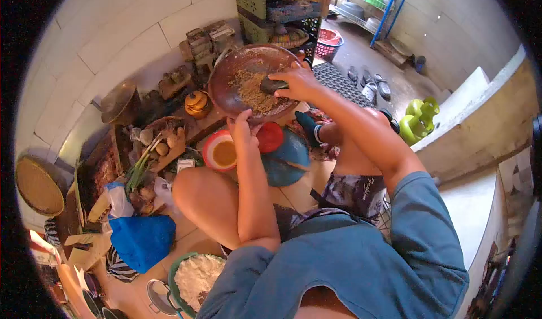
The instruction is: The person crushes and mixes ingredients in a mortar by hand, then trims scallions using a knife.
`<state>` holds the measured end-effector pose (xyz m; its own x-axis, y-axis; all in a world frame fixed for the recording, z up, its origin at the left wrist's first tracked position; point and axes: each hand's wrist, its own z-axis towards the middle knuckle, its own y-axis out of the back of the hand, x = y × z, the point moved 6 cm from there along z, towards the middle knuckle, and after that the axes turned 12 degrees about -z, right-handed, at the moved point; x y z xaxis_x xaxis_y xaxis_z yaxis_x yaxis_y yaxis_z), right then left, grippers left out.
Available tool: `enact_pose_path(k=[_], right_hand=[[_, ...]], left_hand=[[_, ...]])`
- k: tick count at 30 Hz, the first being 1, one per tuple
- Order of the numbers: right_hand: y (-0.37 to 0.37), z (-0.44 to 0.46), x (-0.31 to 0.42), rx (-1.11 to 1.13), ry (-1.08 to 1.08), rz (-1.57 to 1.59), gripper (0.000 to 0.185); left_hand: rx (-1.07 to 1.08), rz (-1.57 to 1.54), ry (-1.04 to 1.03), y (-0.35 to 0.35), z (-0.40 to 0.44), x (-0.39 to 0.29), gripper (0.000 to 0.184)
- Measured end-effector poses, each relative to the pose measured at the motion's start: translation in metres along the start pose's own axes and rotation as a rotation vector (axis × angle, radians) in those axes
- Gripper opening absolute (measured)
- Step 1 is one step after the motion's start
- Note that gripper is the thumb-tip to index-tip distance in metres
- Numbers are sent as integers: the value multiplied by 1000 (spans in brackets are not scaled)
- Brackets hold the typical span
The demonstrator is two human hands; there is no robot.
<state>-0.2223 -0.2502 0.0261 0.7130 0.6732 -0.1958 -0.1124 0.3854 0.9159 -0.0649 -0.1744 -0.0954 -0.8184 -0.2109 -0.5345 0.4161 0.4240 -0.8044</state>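
A wide, round brown mortar dish (228,76) is tilted up in front of me, with crumbly brown paste (254,93) spread over its middle. My left hand (244,131) grips the dish's lower rim. My right hand (299,83) is closed round a dark pestle stone (273,85) at the right side of the paste. Below the dish are a red-rimmed bowl (209,150) holding orange-brown liquid, a smaller red bowl (271,136) and a blue-green round lid or tray (279,175).
Left of me lie spring onions (138,169), a blue bag (142,241) and an orange pot (196,103). A green basin (176,282) of white flour-like stuff stands by my left side. Slippers (383,86) and a low wall (480,121) are at the right.
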Motion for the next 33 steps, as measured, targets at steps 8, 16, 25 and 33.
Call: enact_pose_path(k=[8,16,25,33], right_hand=[[35,-66,-124,2,-718,511,76],[13,-115,-79,527,-870,1799,35],[-10,-124,-74,167,-965,2179,36],[-30,-110,-75,105,-862,2185,42]], left_hand=[[191,53,67,-36,-21,23,52],[266,28,213,-66,-33,41,39],[305,294,99,-16,2,49,29],[770,1971,552,196,-3,237,39]])
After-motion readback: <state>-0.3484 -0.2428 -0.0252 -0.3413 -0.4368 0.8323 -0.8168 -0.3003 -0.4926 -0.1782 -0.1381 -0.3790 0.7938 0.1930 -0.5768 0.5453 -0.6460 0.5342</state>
